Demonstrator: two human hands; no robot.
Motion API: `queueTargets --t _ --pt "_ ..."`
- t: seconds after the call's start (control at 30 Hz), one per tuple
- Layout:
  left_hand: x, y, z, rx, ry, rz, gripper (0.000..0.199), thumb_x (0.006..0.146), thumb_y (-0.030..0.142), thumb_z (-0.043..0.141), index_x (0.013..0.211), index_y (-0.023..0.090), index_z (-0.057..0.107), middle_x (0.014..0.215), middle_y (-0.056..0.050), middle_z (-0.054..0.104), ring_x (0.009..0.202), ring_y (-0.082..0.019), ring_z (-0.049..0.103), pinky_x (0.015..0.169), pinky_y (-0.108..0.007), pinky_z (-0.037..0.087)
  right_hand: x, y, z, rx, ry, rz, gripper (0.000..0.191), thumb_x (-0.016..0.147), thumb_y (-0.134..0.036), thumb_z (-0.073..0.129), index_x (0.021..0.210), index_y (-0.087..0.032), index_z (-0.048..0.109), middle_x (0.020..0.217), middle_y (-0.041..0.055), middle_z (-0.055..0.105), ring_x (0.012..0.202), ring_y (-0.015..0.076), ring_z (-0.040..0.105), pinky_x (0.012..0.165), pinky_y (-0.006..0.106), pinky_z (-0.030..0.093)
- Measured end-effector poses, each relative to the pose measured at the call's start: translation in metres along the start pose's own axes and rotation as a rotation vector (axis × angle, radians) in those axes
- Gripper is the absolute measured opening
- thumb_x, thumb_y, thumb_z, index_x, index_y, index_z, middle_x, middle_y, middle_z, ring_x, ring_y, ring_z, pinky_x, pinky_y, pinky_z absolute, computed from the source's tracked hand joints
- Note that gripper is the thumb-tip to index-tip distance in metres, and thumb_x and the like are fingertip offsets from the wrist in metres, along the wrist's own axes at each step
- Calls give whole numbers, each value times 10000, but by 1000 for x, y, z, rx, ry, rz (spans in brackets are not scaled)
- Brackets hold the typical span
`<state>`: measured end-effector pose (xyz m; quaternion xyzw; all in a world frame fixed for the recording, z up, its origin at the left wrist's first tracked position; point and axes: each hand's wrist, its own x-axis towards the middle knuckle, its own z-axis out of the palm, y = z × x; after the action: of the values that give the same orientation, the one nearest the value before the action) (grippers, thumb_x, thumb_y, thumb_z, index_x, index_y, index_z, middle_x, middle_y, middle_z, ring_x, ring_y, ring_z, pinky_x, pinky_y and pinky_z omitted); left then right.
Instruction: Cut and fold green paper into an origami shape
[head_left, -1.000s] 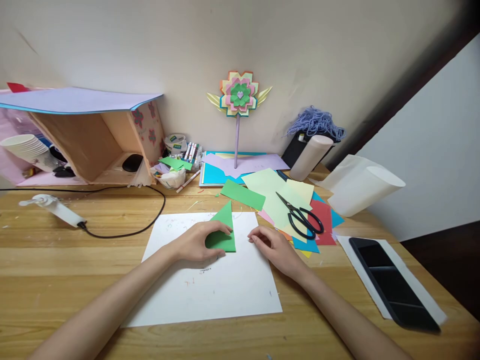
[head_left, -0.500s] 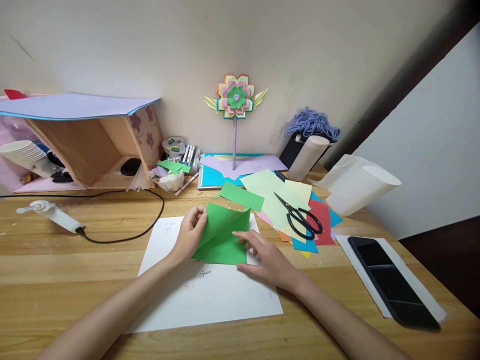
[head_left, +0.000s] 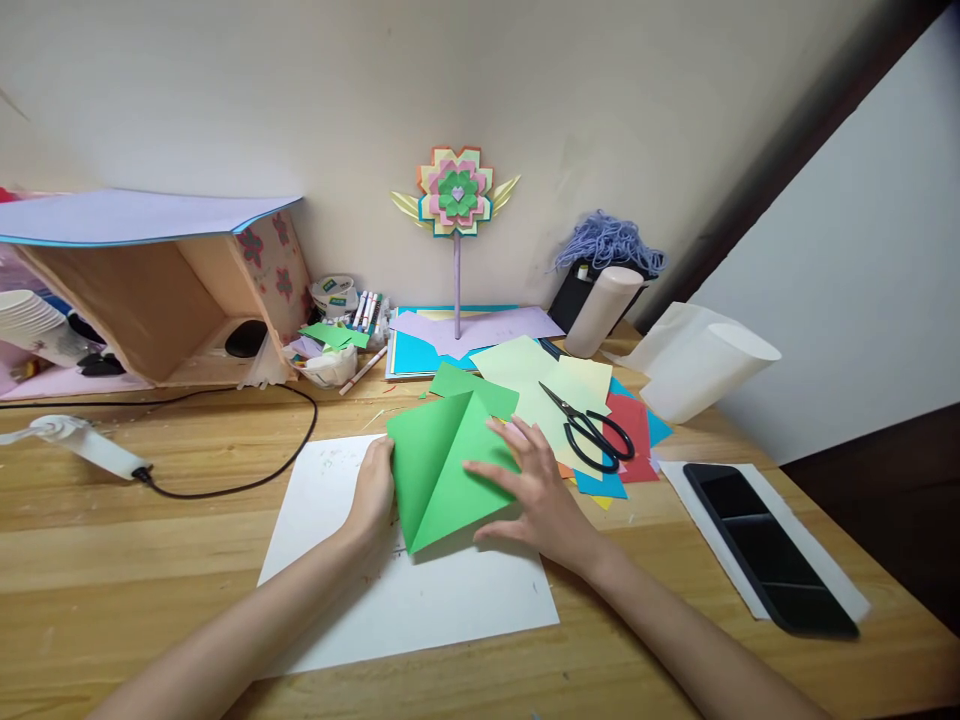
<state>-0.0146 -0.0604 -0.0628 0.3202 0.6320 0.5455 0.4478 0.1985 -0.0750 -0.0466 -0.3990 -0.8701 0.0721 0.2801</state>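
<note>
A green sheet of paper with a diagonal crease is raised partly over a white sheet on the wooden table. My left hand is closed on its left edge, with the fingers mostly hidden behind the paper. My right hand rests at the right side of the green sheet, fingers spread and touching its surface. Just beyond lies a green paper strip. Black-handled scissors lie on pale yellow paper to the right.
A glue gun with a black cord is at left, near an open box. A paper flower stands at the back. On the right are a rolled white paper and a phone.
The green paper, folded over before, is now opened out and turned, its diagonal crease showing. My right hand's fingers have spread over it. The whole view has shifted slightly.
</note>
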Motion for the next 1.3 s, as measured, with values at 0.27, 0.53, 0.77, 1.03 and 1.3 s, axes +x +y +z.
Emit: queueTargets --t 0.27,0.53,0.77,1.03,1.3 --pt "-6 7 -2 232 -138 166 189 758 248 463 939 206 425 903 -31 554 826 -175 560 706 -306 461 -2 6 11 12 -74 -319 239 885 -95 439 970 -181 644 963 40 701 1031 181 583 938 377 453" --pt "2 20 -11 953 -441 941 368 755 76 453 1023 287 591 1293 -14 478 1273 -256 305 1077 -540 101 -5 16 -1 108 -136 -363 233 848 -54 446 872 -185 637 921 24 711 894 151 640 948 376 449" --pt "0 17 -3 912 -591 798 210 789 379 551 917 215 575 1066 -77 549 1033 -242 499 929 -443 380 -8 15 -15 262 -267 -221 210 744 -28 511 777 -195 633 936 6 701 904 145 631 901 324 469" --pt "10 14 18 707 -561 502 776 574 322 749 1258 208 401 1224 -126 485 1121 -287 478 917 -410 396 -3 16 -26 426 -356 -16 218 810 -85 481 885 -222 633 1036 19 662 947 160 609 823 315 481" --pt "16 26 12 345 -822 156 352 670 391 650 963 197 669 981 -51 678 918 -281 597 806 -366 448 0 17 -12 456 -122 389 168 862 -308 472 815 -203 595 866 33 607 818 174 576 725 309 475"
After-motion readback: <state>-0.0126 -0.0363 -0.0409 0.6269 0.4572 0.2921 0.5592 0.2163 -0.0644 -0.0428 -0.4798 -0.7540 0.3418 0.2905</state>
